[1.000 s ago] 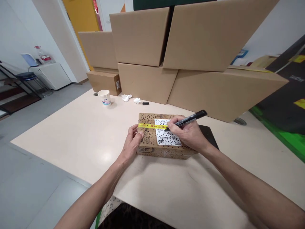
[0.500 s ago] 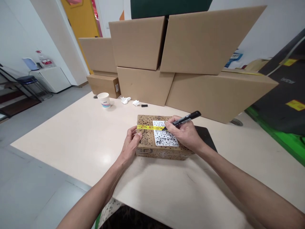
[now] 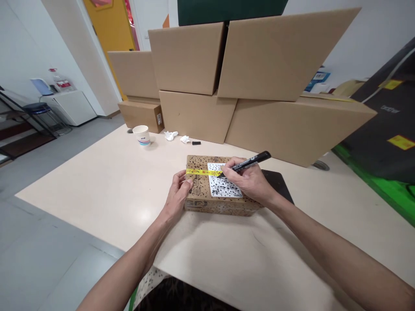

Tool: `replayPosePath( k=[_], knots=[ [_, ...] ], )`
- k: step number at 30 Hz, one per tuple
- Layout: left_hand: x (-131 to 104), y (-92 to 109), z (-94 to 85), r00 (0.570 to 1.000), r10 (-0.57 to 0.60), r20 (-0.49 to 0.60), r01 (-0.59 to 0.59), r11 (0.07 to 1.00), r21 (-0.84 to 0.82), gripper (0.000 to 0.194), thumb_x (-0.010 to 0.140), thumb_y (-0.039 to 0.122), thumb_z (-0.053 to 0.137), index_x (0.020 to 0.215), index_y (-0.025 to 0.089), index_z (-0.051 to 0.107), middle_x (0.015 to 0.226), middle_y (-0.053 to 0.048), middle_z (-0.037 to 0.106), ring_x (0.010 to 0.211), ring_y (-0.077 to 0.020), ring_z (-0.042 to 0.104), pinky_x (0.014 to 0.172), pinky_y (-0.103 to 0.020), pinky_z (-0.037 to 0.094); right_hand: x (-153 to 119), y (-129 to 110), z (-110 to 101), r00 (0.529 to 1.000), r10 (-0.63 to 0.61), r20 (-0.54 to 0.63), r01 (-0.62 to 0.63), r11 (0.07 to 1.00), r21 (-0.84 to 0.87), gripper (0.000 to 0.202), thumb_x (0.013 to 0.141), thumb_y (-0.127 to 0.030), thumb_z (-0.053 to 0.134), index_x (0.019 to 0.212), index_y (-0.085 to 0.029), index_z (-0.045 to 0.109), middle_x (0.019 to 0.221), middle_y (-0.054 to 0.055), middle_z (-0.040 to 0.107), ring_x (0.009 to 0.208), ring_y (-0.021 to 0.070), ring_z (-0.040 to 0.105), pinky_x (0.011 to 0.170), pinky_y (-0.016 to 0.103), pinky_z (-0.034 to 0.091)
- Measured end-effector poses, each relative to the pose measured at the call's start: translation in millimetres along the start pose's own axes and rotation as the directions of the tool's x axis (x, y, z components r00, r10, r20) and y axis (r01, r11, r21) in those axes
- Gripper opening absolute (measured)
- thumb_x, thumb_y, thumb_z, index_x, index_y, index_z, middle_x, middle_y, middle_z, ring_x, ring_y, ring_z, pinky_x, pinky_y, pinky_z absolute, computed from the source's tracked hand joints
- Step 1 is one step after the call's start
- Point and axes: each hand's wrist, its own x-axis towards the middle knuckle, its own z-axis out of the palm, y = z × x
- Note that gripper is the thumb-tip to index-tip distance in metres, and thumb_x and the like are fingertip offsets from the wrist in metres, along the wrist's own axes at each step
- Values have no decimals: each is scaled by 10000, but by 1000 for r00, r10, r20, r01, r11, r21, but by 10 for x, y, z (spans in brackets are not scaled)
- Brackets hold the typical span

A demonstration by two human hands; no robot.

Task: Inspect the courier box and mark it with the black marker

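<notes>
A small cardboard box (image 3: 199,188) lies on the table in front of me, covered with many black marks. Yellow tape (image 3: 197,172) runs across its top and over a white label (image 3: 224,185), which also bears black marks. My left hand (image 3: 179,190) grips the box's left end, thumb on the top edge. In my right hand (image 3: 248,179) is a black marker (image 3: 253,161), held like a pen, its tip at the label near the end of the tape. The side of that hand rests on the box and hides its right part.
Behind stand stacked large cardboard boxes (image 3: 197,114). A paper cup (image 3: 142,136), crumpled tissues (image 3: 170,135) and a black marker cap (image 3: 196,143) lie near them on the table (image 3: 97,185). A flat black object (image 3: 279,183) is right of the small box.
The marker and my right hand have shifted very slightly left over the label. My left hand keeps its place on the box.
</notes>
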Motion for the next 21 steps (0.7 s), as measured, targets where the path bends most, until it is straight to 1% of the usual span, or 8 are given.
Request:
replayPosePath(
  k=[3, 8, 10, 12, 14, 15, 19, 21],
  knots=[
    [1, 1, -1, 1000, 4, 5, -4, 1000, -3, 623, 783, 530, 787, 1274, 217, 566, 1350, -129, 651, 1250, -299, 629, 994, -418, 532, -10, -12, -4, 1000, 1, -23, -1, 1000, 18, 297, 861, -423, 697, 684, -214, 582, 626, -30, 494, 598, 122, 426, 558, 278, 342],
    [0, 13, 6, 1000, 0, 2, 0, 1000, -2, 640, 778, 543, 787, 1274, 210, 557, 1319, -133, 656, 1181, -289, 654, 947, -416, 556, 1, -21, 17, 998, -17, 65, 16, 1000, 9, 285, 856, -409, 708, 681, -214, 594, 633, -25, 526, 601, 126, 450, 566, 283, 348],
    [0, 15, 7, 1000, -4, -1, 4, 1000, -6, 648, 775, 544, 789, 1276, 207, 556, 1323, -135, 651, 1195, -291, 650, 958, -416, 555, 2, -20, 13, 999, -12, 42, 10, 999, 36, 310, 853, -437, 723, 682, -211, 598, 626, -29, 518, 593, 121, 433, 563, 283, 338],
    [1, 10, 6, 1000, -3, -1, 3, 1000, -8, 645, 774, 540, 793, 1274, 207, 560, 1328, -134, 649, 1211, -292, 646, 969, -412, 550, -8, -25, -3, 1000, -6, -7, 6, 998, 67, 330, 857, -466, 731, 693, -208, 607, 615, -37, 497, 584, 114, 408, 559, 282, 325],
    [5, 1, 2, 1000, 4, 7, -4, 1000, -11, 635, 781, 540, 789, 1275, 211, 563, 1324, -130, 653, 1211, -290, 647, 966, -408, 551, -26, -36, -21, 1000, -9, -29, 11, 997, 81, 332, 858, -470, 737, 700, -207, 611, 619, -40, 489, 584, 112, 398, 562, 282, 326],
    [7, -5, 0, 1000, 9, 9, -9, 1000, -12, 630, 784, 542, 787, 1274, 212, 565, 1318, -127, 656, 1204, -288, 649, 961, -407, 553, -34, -43, -25, 1000, -14, -17, 15, 997, 79, 328, 856, -468, 739, 702, -208, 611, 624, -38, 493, 587, 113, 406, 564, 282, 331],
    [10, -19, -6, 1000, 19, 1, -19, 1000, -9, 624, 788, 539, 783, 1271, 209, 564, 1297, -125, 659, 1164, -280, 662, 944, -410, 562, -38, -56, -8, 995, -16, 95, 15, 1000, 14, 302, 853, -436, 726, 687, -215, 603, 642, -23, 531, 612, 130, 465, 575, 285, 365],
    [9, -17, -5, 1000, 13, -3, -13, 1000, -7, 629, 790, 541, 778, 1274, 203, 561, 1281, -127, 660, 1139, -277, 669, 928, -407, 565, -31, -52, 5, 995, -14, 103, 15, 1000, -7, 290, 853, -422, 714, 681, -218, 601, 642, -19, 540, 615, 134, 476, 576, 287, 371]
  ],
)
